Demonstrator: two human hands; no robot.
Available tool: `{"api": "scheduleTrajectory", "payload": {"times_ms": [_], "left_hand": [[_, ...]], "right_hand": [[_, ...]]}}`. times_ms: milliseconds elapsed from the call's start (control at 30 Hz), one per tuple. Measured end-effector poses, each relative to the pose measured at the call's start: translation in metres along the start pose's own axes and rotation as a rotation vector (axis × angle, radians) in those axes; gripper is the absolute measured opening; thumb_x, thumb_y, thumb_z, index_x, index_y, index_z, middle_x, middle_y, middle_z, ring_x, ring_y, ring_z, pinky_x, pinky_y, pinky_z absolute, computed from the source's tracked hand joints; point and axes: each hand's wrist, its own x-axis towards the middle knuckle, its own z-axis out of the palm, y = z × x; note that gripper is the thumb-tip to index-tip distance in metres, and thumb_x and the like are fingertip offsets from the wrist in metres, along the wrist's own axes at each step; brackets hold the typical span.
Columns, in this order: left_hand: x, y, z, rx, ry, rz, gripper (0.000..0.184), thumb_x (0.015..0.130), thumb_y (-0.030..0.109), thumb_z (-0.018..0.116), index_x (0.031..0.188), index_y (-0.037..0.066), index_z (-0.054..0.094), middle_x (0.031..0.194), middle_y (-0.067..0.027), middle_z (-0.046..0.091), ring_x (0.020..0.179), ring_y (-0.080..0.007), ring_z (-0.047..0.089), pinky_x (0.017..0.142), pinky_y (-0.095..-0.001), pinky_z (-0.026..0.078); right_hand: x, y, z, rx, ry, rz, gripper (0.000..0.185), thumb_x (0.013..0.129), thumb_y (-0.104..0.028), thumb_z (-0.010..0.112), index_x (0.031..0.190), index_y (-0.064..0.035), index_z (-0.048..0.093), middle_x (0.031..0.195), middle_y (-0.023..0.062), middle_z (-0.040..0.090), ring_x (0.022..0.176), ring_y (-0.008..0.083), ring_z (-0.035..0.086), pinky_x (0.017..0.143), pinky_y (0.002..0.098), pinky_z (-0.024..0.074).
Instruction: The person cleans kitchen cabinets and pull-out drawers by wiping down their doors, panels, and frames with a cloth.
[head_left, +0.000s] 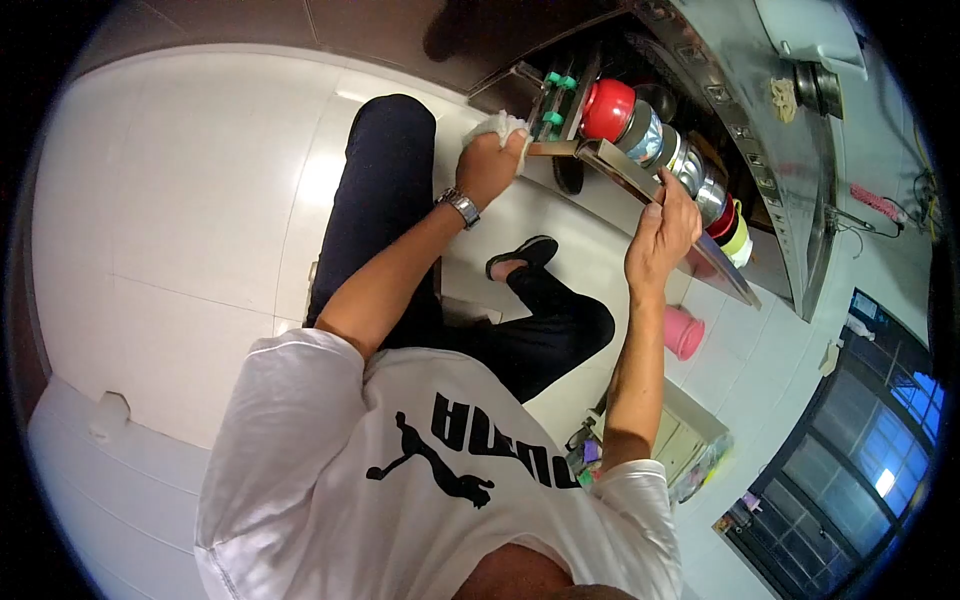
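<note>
My left hand, with a metal watch at the wrist, is closed around a crumpled white cloth. It is beside the near end of a pulled-out drawer front; I cannot tell whether the cloth touches it. My right hand grips the upper edge of the same front, thumb on the near side and fingers over the top. Behind the front stands a row of cookware: a red pot, a patterned bowl, several steel pots and a yellow-green one.
Above the drawer runs a steel-edged counter. Green-capped items sit in an opening beside the red pot. A pink bin stands on the pale tiled floor. A dark-framed window is at the right.
</note>
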Motion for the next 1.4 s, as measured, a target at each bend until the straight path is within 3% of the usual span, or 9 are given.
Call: {"api": "scheduleTrajectory", "payload": {"times_ms": [333,400,500,633,733,833,933,1000,1400], "left_hand": [[-0.024,0.043,-0.016,-0.164,-0.077,0.338,0.040,0.089,0.030,0.049,0.066,-0.002,0.055,0.063,-0.0240,0.057,0.057,-0.0352,0.058,0.052,-0.0456,0.043],[-0.013,0.010,-0.009,0.246,-0.120,0.200,0.044,0.089,0.034,0.046,0.073,-0.005,0.058,0.077,-0.0269,0.061,0.067,-0.0386,0.061,0.061,-0.0469,0.046],[0.004,-0.040,0.013,0.138,-0.060,-0.242,0.050,0.090,0.039,0.042,0.081,-0.007,0.060,0.088,-0.0291,0.061,0.079,-0.0414,0.061,0.073,-0.0473,0.047],[0.024,-0.094,0.039,0.102,-0.001,-0.306,0.054,0.089,0.042,0.041,0.085,-0.008,0.061,0.088,-0.0308,0.061,0.087,-0.0432,0.059,0.082,-0.0474,0.044],[0.028,-0.104,0.044,0.240,0.015,-0.123,0.053,0.089,0.042,0.042,0.080,-0.006,0.062,0.086,-0.0296,0.062,0.082,-0.0394,0.062,0.073,-0.0447,0.048],[0.009,-0.055,0.020,-0.219,-0.096,-0.489,0.047,0.089,0.038,0.044,0.071,-0.002,0.061,0.073,-0.0240,0.062,0.064,-0.0323,0.063,0.058,-0.0397,0.049],[0.002,-0.050,0.022,-0.241,-0.012,0.166,0.041,0.089,0.038,0.049,0.068,0.003,0.056,0.052,-0.0035,0.051,0.038,-0.0138,0.045,0.036,-0.0286,0.035],[-0.017,0.022,0.000,-0.617,-0.135,-0.185,0.041,0.089,0.038,0.049,0.064,0.006,0.055,0.052,-0.0015,0.050,0.038,-0.0115,0.043,0.036,-0.0274,0.033],[-0.003,-0.002,0.013,-0.368,-0.170,0.106,0.043,0.092,0.038,0.046,0.065,0.005,0.051,0.053,-0.0027,0.052,0.038,-0.0107,0.044,0.035,-0.0261,0.033]], "right_hand": [[-0.003,0.002,-0.005,-0.019,-0.069,0.022,0.047,0.096,-0.038,0.032,0.119,-0.0039,0.054,0.102,0.0100,0.059,0.092,0.0232,0.053,0.091,0.0364,0.0311],[-0.005,0.004,-0.003,-0.015,-0.049,0.012,0.047,0.096,-0.039,0.032,0.119,-0.0039,0.055,0.102,0.0099,0.059,0.092,0.0232,0.053,0.091,0.0365,0.0311],[-0.004,0.005,0.001,-0.017,-0.017,-0.004,0.048,0.096,-0.039,0.032,0.119,-0.0041,0.055,0.102,0.0098,0.059,0.092,0.0233,0.053,0.091,0.0366,0.0312],[-0.005,0.006,-0.002,-0.023,-0.028,0.004,0.046,0.096,-0.038,0.033,0.120,-0.0046,0.055,0.103,0.0099,0.060,0.094,0.0236,0.053,0.091,0.0371,0.0313],[-0.006,0.007,-0.001,-0.020,-0.009,-0.003,0.044,0.095,-0.035,0.036,0.120,-0.0045,0.054,0.102,0.0101,0.060,0.095,0.0237,0.053,0.092,0.0376,0.0310],[-0.006,0.008,0.004,0.001,0.064,-0.018,0.042,0.093,-0.035,0.041,0.118,-0.0061,0.056,0.084,0.0064,0.057,0.089,0.0237,0.053,0.090,0.0394,0.0305],[-0.006,0.007,0.001,0.003,0.031,-0.002,0.040,0.093,-0.034,0.041,0.119,-0.0066,0.055,0.092,0.0073,0.059,0.094,0.0245,0.053,0.093,0.0397,0.0294],[-0.007,0.010,0.001,-0.013,0.025,-0.001,0.040,0.093,-0.034,0.040,0.119,-0.0069,0.055,0.098,0.0081,0.059,0.097,0.0251,0.052,0.094,0.0398,0.0286],[-0.037,0.021,-0.025,0.186,0.291,0.022,0.034,0.093,-0.019,0.046,0.120,-0.0003,0.053,0.124,0.0136,0.055,0.119,0.0280,0.047,0.102,0.0376,0.0318]]}}
